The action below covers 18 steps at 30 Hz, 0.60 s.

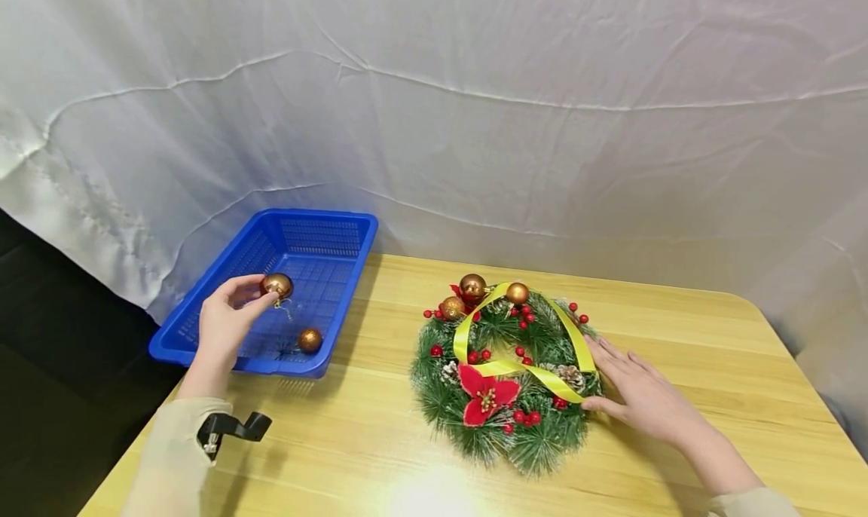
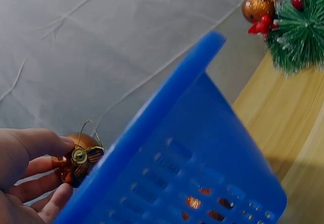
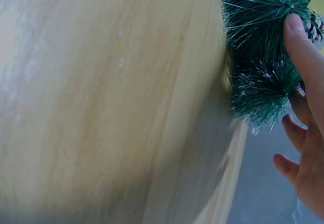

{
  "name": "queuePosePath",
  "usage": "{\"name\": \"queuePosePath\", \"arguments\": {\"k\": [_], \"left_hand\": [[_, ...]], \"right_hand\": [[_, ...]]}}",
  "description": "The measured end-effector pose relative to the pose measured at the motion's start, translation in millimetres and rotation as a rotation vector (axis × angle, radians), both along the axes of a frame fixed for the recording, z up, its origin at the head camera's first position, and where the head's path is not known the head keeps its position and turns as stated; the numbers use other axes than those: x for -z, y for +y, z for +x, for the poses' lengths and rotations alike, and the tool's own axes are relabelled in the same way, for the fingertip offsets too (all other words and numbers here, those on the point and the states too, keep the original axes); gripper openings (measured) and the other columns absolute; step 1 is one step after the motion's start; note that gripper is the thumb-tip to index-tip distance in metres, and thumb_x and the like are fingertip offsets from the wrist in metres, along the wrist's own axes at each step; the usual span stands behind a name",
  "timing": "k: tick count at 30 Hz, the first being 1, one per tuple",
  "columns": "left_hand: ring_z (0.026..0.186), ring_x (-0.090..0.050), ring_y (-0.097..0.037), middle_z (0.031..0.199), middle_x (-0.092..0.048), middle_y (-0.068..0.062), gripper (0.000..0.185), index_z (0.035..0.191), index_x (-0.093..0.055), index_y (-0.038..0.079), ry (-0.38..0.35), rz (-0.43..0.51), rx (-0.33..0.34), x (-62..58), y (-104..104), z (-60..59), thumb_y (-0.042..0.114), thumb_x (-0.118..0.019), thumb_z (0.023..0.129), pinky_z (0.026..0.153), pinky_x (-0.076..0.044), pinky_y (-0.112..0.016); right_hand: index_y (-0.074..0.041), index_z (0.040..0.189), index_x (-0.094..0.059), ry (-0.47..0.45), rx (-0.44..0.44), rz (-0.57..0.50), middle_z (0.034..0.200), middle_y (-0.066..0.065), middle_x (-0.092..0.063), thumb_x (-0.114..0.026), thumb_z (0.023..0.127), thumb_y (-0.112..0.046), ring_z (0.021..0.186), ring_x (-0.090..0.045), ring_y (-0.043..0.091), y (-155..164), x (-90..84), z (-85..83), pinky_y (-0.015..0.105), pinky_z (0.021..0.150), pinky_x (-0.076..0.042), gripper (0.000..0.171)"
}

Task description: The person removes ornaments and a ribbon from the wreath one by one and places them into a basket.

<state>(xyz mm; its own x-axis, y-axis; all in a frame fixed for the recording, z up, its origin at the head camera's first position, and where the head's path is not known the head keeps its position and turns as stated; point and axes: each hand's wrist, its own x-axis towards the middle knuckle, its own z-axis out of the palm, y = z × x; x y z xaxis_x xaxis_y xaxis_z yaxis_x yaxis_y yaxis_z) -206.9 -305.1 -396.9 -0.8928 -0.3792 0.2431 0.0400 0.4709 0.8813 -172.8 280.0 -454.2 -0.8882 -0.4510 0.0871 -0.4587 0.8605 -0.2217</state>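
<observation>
My left hand (image 1: 227,317) pinches a shiny bronze Christmas ball (image 1: 276,286) between thumb and fingers, over the blue plastic basket (image 1: 366,276). A thin gold hanging loop trails from the ball; in the left wrist view, the basket's rim partly hides this ball (image 2: 83,143). Another bronze ball (image 1: 310,341), with a glittery look, lies inside the basket. On the table sits a green Christmas wreath (image 1: 434,404) with a yellow ribbon, red berries, pine cones, a red flower and bronze balls along its far left. My right hand (image 1: 644,396) rests its nearly straight fingers and thumb against the wreath's right side.
The light wooden table (image 1: 380,442) bears the wreath in the middle, with the basket at its left end. Behind the table hangs a grey-white cloth (image 1: 475,125). A black strap mount (image 1: 233,429) sticks out from my left sleeve.
</observation>
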Motion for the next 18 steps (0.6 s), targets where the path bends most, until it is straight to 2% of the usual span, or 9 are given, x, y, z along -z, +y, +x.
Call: {"name": "queuePosePath", "arguments": {"k": [5, 9, 14, 18], "left_hand": [[0.093, -0.052, -0.004, 0.111, -0.059, -0.004, 0.049, 0.123, -0.06, 0.003, -0.083, -0.028, -0.024, 2.2, -5.0, 0.3, 0.03, -0.074, 0.085, 0.07, -0.044, -0.017], [0.094, -0.051, -0.005, 0.12, -0.056, -0.011, 0.051, 0.126, -0.058, 0.003, -0.123, -0.032, -0.011, 4.2, -7.3, 0.3, 0.031, -0.073, 0.086, 0.071, -0.044, -0.018], [0.089, -0.051, -0.001, 0.12, -0.057, -0.015, 0.05, 0.126, -0.058, 0.002, -0.145, -0.035, -0.006, 6.4, -7.8, -1.5, 0.027, -0.073, 0.086, 0.069, -0.044, -0.016], [0.092, -0.054, -0.009, 0.117, -0.059, -0.016, 0.049, 0.125, -0.059, 0.002, -0.175, -0.08, -0.014, 7.2, -6.5, -4.2, 0.028, -0.072, 0.086, 0.069, -0.044, -0.019]], "right_hand": [[-0.014, 0.154, -0.014, -0.012, -0.002, 0.004, 0.155, 0.017, -0.02, -0.055, 0.086, -0.061, 0.133, -0.029, 0.046, 0.6, 1.1, -0.7, 0.05, 0.115, -0.007, 0.093], [-0.014, 0.154, -0.014, -0.01, 0.0, 0.002, 0.155, 0.017, -0.02, -0.055, 0.086, -0.061, 0.133, -0.029, 0.047, 0.2, 1.4, -0.7, 0.05, 0.115, -0.008, 0.093], [-0.013, 0.154, -0.014, -0.004, -0.006, -0.005, 0.155, 0.018, -0.02, -0.056, 0.086, -0.061, 0.132, -0.03, 0.048, -0.6, 0.6, -0.5, 0.05, 0.115, -0.007, 0.093], [-0.012, 0.154, -0.014, -0.007, -0.006, -0.006, 0.155, 0.018, -0.02, -0.056, 0.086, -0.06, 0.132, -0.03, 0.048, -0.2, 0.7, -0.2, 0.048, 0.115, -0.005, 0.093]]}}
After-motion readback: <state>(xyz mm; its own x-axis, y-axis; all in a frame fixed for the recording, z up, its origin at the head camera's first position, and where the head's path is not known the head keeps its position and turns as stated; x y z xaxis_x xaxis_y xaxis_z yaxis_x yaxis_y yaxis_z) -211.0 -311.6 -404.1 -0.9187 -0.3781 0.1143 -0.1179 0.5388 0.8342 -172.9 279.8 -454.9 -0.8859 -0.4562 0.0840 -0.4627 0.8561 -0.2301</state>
